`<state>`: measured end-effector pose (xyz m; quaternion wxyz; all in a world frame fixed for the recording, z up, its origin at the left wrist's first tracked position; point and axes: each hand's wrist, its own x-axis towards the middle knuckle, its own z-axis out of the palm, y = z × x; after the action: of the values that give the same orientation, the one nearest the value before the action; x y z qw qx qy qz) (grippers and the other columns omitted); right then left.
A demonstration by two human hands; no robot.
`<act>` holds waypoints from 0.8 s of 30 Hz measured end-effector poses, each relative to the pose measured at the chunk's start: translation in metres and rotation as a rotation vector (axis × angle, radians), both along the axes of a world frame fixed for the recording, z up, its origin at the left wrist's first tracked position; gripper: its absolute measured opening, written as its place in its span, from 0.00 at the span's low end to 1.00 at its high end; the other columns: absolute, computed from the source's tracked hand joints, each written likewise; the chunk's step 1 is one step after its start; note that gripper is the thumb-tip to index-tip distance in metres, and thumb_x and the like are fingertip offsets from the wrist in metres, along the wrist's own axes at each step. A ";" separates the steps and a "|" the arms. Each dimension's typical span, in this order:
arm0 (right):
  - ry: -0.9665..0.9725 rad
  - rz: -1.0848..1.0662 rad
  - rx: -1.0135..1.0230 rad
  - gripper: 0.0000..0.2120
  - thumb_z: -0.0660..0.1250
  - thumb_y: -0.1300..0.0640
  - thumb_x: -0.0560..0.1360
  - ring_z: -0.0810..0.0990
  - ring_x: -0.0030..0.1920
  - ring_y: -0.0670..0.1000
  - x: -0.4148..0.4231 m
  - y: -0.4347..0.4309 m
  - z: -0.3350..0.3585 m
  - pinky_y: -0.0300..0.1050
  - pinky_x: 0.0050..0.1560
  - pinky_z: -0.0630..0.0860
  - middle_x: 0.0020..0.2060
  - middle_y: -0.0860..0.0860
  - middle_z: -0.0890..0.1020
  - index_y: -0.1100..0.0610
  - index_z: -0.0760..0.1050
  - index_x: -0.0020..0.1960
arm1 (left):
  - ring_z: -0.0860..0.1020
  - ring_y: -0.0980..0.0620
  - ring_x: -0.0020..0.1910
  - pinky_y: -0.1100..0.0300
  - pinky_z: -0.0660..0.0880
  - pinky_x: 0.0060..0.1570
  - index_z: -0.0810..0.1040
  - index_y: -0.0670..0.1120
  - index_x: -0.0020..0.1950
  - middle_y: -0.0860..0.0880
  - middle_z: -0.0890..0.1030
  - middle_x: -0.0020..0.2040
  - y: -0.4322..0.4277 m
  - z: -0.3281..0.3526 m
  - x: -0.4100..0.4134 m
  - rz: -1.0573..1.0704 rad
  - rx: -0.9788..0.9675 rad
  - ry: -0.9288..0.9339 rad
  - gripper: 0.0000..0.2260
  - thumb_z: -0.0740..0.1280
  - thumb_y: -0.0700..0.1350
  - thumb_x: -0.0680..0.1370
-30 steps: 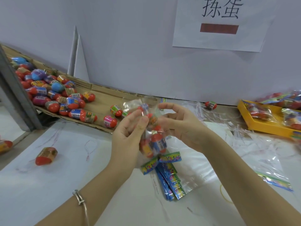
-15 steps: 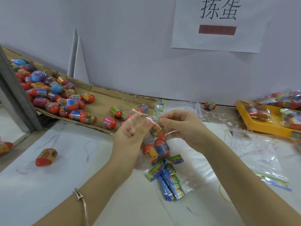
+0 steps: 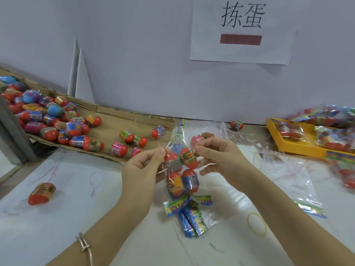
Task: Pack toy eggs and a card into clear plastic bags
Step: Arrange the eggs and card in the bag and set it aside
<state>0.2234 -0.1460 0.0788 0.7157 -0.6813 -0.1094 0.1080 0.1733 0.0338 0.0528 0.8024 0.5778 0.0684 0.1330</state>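
The white tabletop carries a cardboard tray of loose toy eggs along its far left edge and a yellow tray of filled bags at its right edge. Over the middle, the left hand and right hand each pinch the top of a clear plastic bag holding several eggs. A stack of cards lies just below it, and a lone egg lies near the left edge.

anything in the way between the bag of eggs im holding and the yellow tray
Nothing tall: only flat empty clear bags lie on the table between the bag of eggs, pinched by the left hand and right hand, and the yellow tray.
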 end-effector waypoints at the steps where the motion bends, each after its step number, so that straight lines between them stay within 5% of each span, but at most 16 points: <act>1: -0.003 -0.018 0.008 0.01 0.70 0.64 0.73 0.81 0.30 0.52 -0.002 0.000 -0.005 0.42 0.29 0.78 0.34 0.53 0.82 0.59 0.80 0.42 | 0.84 0.52 0.38 0.59 0.82 0.37 0.86 0.49 0.37 0.47 0.86 0.40 0.000 -0.001 0.000 0.030 0.014 0.018 0.10 0.69 0.41 0.76; 13: -0.015 -0.043 0.133 0.03 0.72 0.64 0.72 0.80 0.31 0.51 -0.002 0.002 -0.032 0.40 0.33 0.78 0.35 0.55 0.83 0.59 0.82 0.45 | 0.84 0.55 0.37 0.64 0.81 0.35 0.83 0.48 0.43 0.48 0.86 0.40 -0.001 -0.013 0.006 0.121 0.116 0.092 0.08 0.67 0.38 0.78; 16: 0.022 -0.046 0.182 0.11 0.74 0.60 0.67 0.80 0.30 0.51 -0.001 0.002 -0.032 0.40 0.33 0.78 0.35 0.54 0.83 0.56 0.83 0.49 | 0.84 0.57 0.37 0.66 0.79 0.33 0.82 0.51 0.47 0.51 0.86 0.40 -0.001 -0.014 0.006 0.105 0.145 0.064 0.08 0.67 0.38 0.78; 24: 0.050 0.022 0.319 0.07 0.71 0.63 0.64 0.80 0.29 0.50 0.002 0.004 -0.031 0.40 0.32 0.78 0.31 0.53 0.82 0.55 0.85 0.39 | 0.84 0.57 0.38 0.66 0.79 0.35 0.83 0.50 0.46 0.51 0.86 0.41 -0.001 -0.012 0.007 0.115 0.180 -0.060 0.11 0.65 0.36 0.79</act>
<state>0.2249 -0.1419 0.0482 0.8161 -0.5549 -0.1146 0.1140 0.1804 0.0326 0.0405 0.7400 0.6384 0.0651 0.2017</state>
